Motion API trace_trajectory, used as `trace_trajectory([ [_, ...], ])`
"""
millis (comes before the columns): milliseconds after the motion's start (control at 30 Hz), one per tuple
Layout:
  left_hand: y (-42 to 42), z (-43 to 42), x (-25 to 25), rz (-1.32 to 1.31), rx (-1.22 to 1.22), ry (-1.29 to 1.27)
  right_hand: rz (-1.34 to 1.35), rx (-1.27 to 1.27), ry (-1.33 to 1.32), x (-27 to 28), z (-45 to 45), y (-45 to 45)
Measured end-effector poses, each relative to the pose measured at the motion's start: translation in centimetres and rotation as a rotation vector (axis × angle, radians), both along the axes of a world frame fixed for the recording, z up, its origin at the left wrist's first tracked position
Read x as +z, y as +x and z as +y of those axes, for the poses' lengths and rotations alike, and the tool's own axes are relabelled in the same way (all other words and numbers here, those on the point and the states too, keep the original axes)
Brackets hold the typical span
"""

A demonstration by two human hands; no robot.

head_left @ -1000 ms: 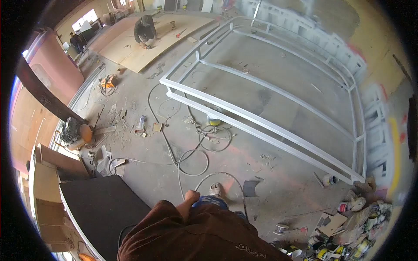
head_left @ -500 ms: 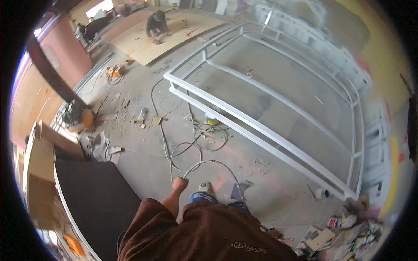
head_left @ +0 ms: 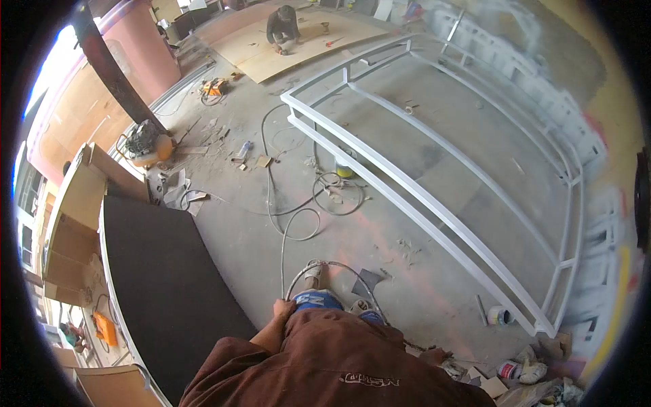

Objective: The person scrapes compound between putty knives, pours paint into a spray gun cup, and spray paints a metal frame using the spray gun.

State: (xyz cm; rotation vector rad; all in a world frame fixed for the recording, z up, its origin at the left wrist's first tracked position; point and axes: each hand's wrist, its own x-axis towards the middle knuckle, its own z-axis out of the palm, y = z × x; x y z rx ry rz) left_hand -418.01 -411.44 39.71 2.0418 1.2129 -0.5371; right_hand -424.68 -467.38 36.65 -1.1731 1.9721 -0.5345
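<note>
My left hand (head_left: 285,308) is closed around a thin grey hose (head_left: 269,183), close to my left thigh. From the fist the hose arcs over my shoe (head_left: 313,270) and passes behind my brown top (head_left: 339,359) on the right. Its other part trails forward in loops over the floor. At the right edge of my top, a small shape (head_left: 434,355) looks like part of my right hand; its fingers cannot be made out. Ahead to the right stands a large frame of silver-painted bars (head_left: 420,197).
A dark-topped panel (head_left: 159,292) stands close on my left. An air compressor (head_left: 146,146) sits by a dark post (head_left: 115,68). Another person (head_left: 281,28) crouches on a wooden sheet (head_left: 271,66). Cans and scraps (head_left: 510,370) lie at lower right, a paint can (head_left: 344,166) under the frame.
The view has shifted, so the frame and floor sit further right. My left hand, still gripping the hose, has come lower and nearer my body, and the hose arc beside it is lower.
</note>
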Motion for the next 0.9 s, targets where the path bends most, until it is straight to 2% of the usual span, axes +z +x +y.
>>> trace_trajectory([
  [200,-2.7,0.5,1.8,0.024,-0.044,0.086,0.008,0.016,-0.003,0.1,-1.9,-0.3],
  [333,-3.1,-0.7,0.4,-0.048,-0.032,0.061,0.010,0.008,-0.011,1.2,-1.3,-0.5],
  [500,-3.1,-1.6,-0.8,-0.017,-0.006,-0.028,0.042,0.007,-0.004,2.0,-0.1,-2.0],
  [633,-3.0,-1.4,-1.0,-0.131,-0.013,-0.003,0.048,0.002,0.000,2.6,-0.2,-4.3],
  [733,-3.0,-0.1,-0.8,-0.126,0.024,-0.060,-0.004,-0.024,0.018,0.9,-1.5,-6.0],
  [833,-4.5,1.7,-1.7,-0.152,-0.023,0.004,-0.130,-0.093,0.058,-2.7,-4.3,-8.7],
  [900,-5.3,2.7,-1.8,-0.084,-0.052,-0.006,0.111,-0.043,0.019,3.0,-0.6,-6.4],
])
